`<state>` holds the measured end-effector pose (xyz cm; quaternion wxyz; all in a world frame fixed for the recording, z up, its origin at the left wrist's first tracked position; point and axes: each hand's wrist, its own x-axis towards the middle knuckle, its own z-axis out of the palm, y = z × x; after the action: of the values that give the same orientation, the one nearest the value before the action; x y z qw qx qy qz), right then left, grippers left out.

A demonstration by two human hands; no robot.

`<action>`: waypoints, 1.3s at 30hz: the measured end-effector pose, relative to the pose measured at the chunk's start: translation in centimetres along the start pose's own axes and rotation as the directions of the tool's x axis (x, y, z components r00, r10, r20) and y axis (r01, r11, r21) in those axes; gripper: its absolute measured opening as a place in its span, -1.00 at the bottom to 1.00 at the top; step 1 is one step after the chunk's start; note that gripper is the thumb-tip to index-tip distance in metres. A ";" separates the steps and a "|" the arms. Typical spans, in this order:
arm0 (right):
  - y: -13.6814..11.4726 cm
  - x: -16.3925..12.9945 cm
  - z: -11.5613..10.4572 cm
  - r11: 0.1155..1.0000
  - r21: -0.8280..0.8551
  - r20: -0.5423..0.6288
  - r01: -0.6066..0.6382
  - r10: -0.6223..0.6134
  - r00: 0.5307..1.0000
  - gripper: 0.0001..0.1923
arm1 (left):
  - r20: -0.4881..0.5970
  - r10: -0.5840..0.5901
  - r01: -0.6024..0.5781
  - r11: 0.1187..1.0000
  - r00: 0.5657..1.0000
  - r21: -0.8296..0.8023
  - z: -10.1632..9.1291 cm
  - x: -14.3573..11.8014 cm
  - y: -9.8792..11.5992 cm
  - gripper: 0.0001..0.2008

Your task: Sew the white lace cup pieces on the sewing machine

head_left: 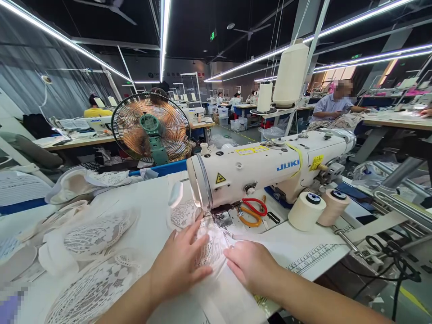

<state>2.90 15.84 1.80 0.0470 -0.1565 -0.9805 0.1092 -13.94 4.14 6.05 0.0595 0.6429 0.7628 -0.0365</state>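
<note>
Both forearms come in from the lower edge and meet on the white lace piece (211, 245) lying on the table (151, 225) just in front of the sewing machine (270, 168). The left hand (178, 263) lies palm down, wrist low, fingers spread and stretched forward; its grip is open and flat, pressing the lace rather than pinching it, with the forefinger tip reaching almost to the presser foot (222, 219). The right hand (251, 265) sits just to the right of it, also palm down, knuckles slightly raised, its fingers curled inward onto the near edge of the lace; whether that grip pinches the fabric or only presses it cannot be told. The lace spans the gap between the two hands and runs forward from them under the needle area.

The lace is thin and openwork, with a scrolled floral pattern, and the table shows pale through it. Left of the left hand lie more lace cup pieces (97, 234), rounded and softly domed. Beyond the right hand, beside the machine's base, rest scissors (253, 211) with red and orange looped handles, and farther right two stubby cones of cream thread (317, 207). The machine body is smooth, glossy off-white. A printed ruler strip (313, 258) runs along the table to the right of the right hand.
</note>
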 end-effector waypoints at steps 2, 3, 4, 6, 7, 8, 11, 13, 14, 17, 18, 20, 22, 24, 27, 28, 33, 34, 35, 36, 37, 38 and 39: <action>0.1 -0.3 0.1 1.000 -0.008 0.007 0.014 -0.014 1.000 -0.83 | 0.070 -0.031 0.031 1.000 0.997 0.001 0.2 -0.5 -0.1 -0.23; 0.1 -0.3 0.1 1.000 -0.009 0.014 0.003 -0.002 1.000 -0.82 | 0.096 -0.051 0.051 0.999 0.994 0.000 0.4 -0.5 -0.1 -0.19; 0.2 -0.2 0.1 1.000 -0.010 0.021 -0.009 0.009 1.000 -0.80 | 0.110 -0.065 0.066 0.998 0.992 -0.003 0.6 -0.4 -0.2 -0.19; 0.2 0.0 -0.1 1.000 -0.008 0.032 -0.024 0.024 0.999 -0.80 | 0.103 -0.080 0.082 0.997 0.991 -0.011 1.3 -0.1 -0.5 -0.22; 0.3 0.2 -0.2 1.000 -0.005 0.034 -0.029 0.030 0.999 -0.81 | 0.087 -0.082 0.084 0.996 0.993 -0.018 1.6 0.1 -0.7 -0.23; 0.4 0.3 -0.4 0.999 -0.003 0.036 -0.034 0.034 0.999 -0.82 | 0.068 -0.081 0.083 0.996 0.994 -0.025 2.0 0.2 -0.9 -0.23; 0.9 0.5 -1.0 0.998 -0.001 0.041 -0.061 0.061 0.997 -0.83 | 0.029 -0.079 0.080 0.996 0.996 -0.048 2.6 0.4 -1.6 -0.22; 1.3 0.7 -1.4 0.996 -0.015 0.029 -0.092 0.093 0.995 -0.82 | 0.034 -0.073 0.074 0.996 0.997 -0.056 2.6 0.5 -1.8 -0.23; 1.4 0.8 -1.6 0.994 -0.025 0.022 -0.105 0.105 0.994 -0.82 | 0.039 -0.069 0.071 0.996 0.997 -0.056 2.4 0.5 -1.9 -0.23; 1.5 1.6 -2.1 0.994 -0.051 0.002 -0.099 0.099 0.995 -0.81 | 0.036 -0.059 0.060 0.997 0.998 -0.050 2.0 0.6 -2.0 -0.25; 1.4 2.0 -2.2 0.995 -0.059 0.000 -0.085 0.085 0.996 -0.82 | 0.029 -0.048 0.049 0.998 0.998 -0.049 2.0 0.7 -2.1 -0.25; 1.2 2.7 -2.2 0.995 -0.077 0.006 -0.068 0.068 0.998 -0.84 | -0.001 -0.016 0.016 0.999 1.000 -0.050 2.2 0.8 -2.5 -0.24; 0.9 3.4 -2.2 0.993 -0.098 0.019 -0.071 0.073 0.997 -0.84 | -0.040 0.022 -0.025 0.998 0.999 -0.061 2.8 0.9 -3.1 -0.23; 0.6 4.2 -2.1 0.990 -0.120 0.031 -0.074 0.078 0.996 -0.82 | -0.084 0.054 -0.060 0.995 0.995 -0.077 3.6 1.0 -3.7 -0.22; 0.5 5.1 -1.8 0.990 -0.135 0.036 -0.050 0.056 0.998 -0.77 | -0.155 0.086 -0.100 0.991 0.984 -0.089 4.7 1.2 -4.5 -0.21; 0.6 5.3 -1.8 0.991 -0.132 0.033 -0.035 0.039 0.999 -0.76 | -0.171 0.089 -0.106 0.991 0.981 -0.088 5.0 1.2 -4.7 -0.21; 1.5 3.2 -2.3 0.993 -0.102 0.017 0.063 -0.061 0.998 -0.81 | -0.166 0.081 -0.098 0.990 0.983 -0.100 5.4 1.3 -4.7 -0.23; 1.7 2.1 -2.6 0.993 -0.084 0.032 0.087 -0.085 0.996 -0.85 | -0.163 0.073 -0.091 0.990 0.984 -0.106 5.3 1.3 -4.6 -0.23; 1.8 0.8 -3.1 0.991 -0.055 0.068 0.120 -0.116 0.991 -0.89 | -0.160 0.066 -0.084 0.990 0.985 -0.112 5.3 1.3 -4.5 -0.23; 1.9 -0.4 -3.6 0.985 0.010 0.133 0.170 -0.169 0.977 -0.94 | -0.157 0.058 -0.077 0.990 0.986 -0.117 5.2 1.3 -4.4 -0.23; 1.9 -1.5 -4.1 0.972 0.080 0.237 0.219 -0.232 0.943 -0.95 | -0.153 0.052 -0.071 0.990 0.987 -0.122 5.2 1.3 -4.3 -0.23; 1.7 -2.4 -4.6 0.962 0.132 0.320 0.238 -0.268 0.909 -0.87 | -0.148 0.046 -0.066 0.990 0.988 -0.126 5.1 1.4 -4.2 -0.23; 1.5 -3.0 -4.9 0.961 0.154 0.370 0.229 -0.271 0.889 -0.81 | -0.146 0.042 -0.061 0.989 0.988 -0.131 5.0 1.4 -4.0 -0.24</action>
<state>6.82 17.27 6.05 -0.1257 -0.0016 -0.9751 0.1829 -17.95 4.18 0.78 0.0492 0.6579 0.7488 0.0630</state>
